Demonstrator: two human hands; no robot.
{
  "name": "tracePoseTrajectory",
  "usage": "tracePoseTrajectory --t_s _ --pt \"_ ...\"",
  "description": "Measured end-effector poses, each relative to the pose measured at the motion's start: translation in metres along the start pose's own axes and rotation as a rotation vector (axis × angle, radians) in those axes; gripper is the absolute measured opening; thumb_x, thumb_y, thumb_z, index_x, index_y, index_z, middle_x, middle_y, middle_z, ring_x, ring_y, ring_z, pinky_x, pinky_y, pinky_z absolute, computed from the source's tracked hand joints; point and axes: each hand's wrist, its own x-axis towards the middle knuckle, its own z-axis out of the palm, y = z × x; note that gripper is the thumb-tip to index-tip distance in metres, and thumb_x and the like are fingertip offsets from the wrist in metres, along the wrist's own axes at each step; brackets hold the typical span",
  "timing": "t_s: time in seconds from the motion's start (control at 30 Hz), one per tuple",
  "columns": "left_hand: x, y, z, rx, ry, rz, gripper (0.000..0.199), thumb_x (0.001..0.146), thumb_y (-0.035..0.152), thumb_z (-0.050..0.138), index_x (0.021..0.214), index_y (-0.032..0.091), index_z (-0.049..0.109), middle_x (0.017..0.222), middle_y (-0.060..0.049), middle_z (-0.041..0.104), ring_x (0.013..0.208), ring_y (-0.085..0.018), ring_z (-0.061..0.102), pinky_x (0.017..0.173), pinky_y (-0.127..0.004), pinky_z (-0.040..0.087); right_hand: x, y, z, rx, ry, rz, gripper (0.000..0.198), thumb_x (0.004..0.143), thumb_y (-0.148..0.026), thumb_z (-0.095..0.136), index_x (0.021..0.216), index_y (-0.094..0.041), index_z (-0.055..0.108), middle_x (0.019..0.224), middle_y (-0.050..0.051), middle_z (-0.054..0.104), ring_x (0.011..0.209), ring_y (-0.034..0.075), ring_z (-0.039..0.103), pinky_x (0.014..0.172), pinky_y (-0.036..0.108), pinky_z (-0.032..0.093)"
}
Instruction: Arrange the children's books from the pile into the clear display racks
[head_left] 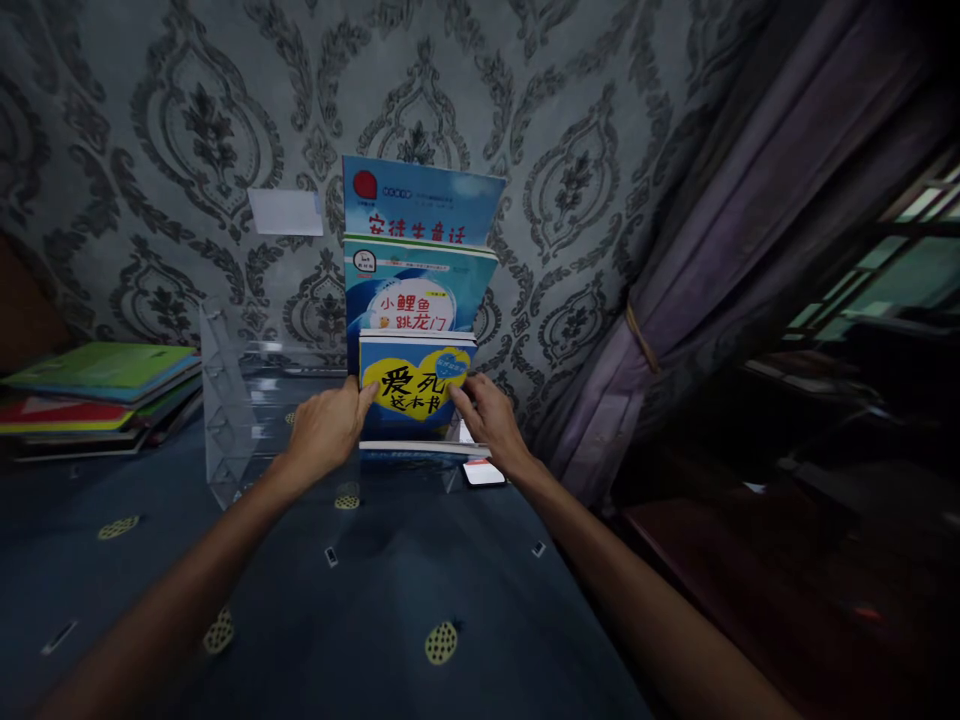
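Note:
Between my two hands stands a blue book with a yellow patch and black lettering [409, 385], upright at the front of a clear tiered book rack [229, 400]. My left hand [328, 425] grips its left edge, thumb on the cover. The right edge is pinched by my right hand [489, 418], with fingers partly hidden behind the book. Behind it rise a teal picture book with a white oval title [420, 285] and a taller blue book with red lettering [420, 205]. Below the held book, the pale edge of another book [420, 446] shows on the lowest tier.
Several thin books [97, 375] lie stacked at the left. A lit phone [484, 472] is by the rack's right end. The dark blue cloth [337, 620] has pineapple prints. Patterned wallpaper [570, 180] is behind, and a tied curtain [637, 340] hangs at the right.

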Motion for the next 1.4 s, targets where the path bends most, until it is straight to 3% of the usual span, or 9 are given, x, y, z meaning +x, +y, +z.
tracePoseTrajectory --t_s 0.13,0.3,0.63,0.87,1.07,1.4 --pt "-0.002 -0.002 0.000 -0.031 -0.008 0.022 0.055 0.107 0.045 0.016 0.127 0.016 0.058 0.106 -0.017 0.077 0.102 -0.034 0.073 0.080 -0.039 0.053 -0.004 -0.002 0.001 0.064 0.050 0.029 0.040 0.098 -0.055 0.048 0.096 -0.019 0.066 0.088 0.009 0.067 0.081 0.023 0.063 0.075 0.035 0.051" --pt "-0.003 -0.003 -0.003 -0.027 0.024 0.040 0.051 0.107 0.045 0.018 0.122 0.014 0.055 0.103 -0.018 0.077 0.097 -0.034 0.074 0.078 -0.039 0.053 -0.005 -0.004 0.000 0.150 0.108 0.018 0.042 0.095 -0.049 0.054 0.122 -0.018 0.063 0.102 0.012 0.070 0.089 0.025 0.066 0.076 0.036 0.054" --pt "-0.001 0.004 -0.009 0.082 0.054 0.039 0.051 0.106 0.047 0.016 0.117 0.012 0.051 0.095 -0.021 0.076 0.092 -0.035 0.075 0.075 -0.039 0.054 0.000 -0.011 -0.010 0.087 0.051 -0.040 0.030 0.096 -0.040 0.052 0.110 -0.020 0.068 0.093 0.009 0.068 0.081 0.024 0.063 0.074 0.035 0.053" --pt "-0.005 0.003 -0.013 0.033 0.040 0.036 0.049 0.106 0.046 0.019 0.118 0.012 0.052 0.098 -0.021 0.076 0.096 -0.035 0.075 0.078 -0.040 0.054 0.001 -0.015 -0.018 0.025 0.006 -0.046 0.030 0.096 -0.038 0.052 0.111 -0.018 0.069 0.093 0.011 0.069 0.083 0.026 0.065 0.076 0.038 0.053" --pt "-0.006 0.002 -0.018 -0.035 0.058 0.053 0.041 0.106 0.042 0.022 0.120 0.013 0.047 0.098 -0.020 0.076 0.093 -0.034 0.075 0.078 -0.040 0.054 0.003 -0.024 -0.024 0.089 0.110 -0.030 0.042 0.095 -0.034 0.053 0.134 -0.022 0.062 0.106 0.011 0.071 0.090 0.026 0.067 0.076 0.040 0.056" --pt "-0.004 0.004 -0.026 -0.073 0.094 0.069 0.035 0.107 0.038 0.022 0.120 0.014 0.044 0.100 -0.020 0.075 0.095 -0.034 0.074 0.080 -0.040 0.053 0.007 -0.023 -0.020 0.240 0.123 0.039 0.038 0.093 -0.038 0.057 0.124 -0.021 0.069 0.097 0.009 0.069 0.082 0.023 0.066 0.071 0.039 0.061"
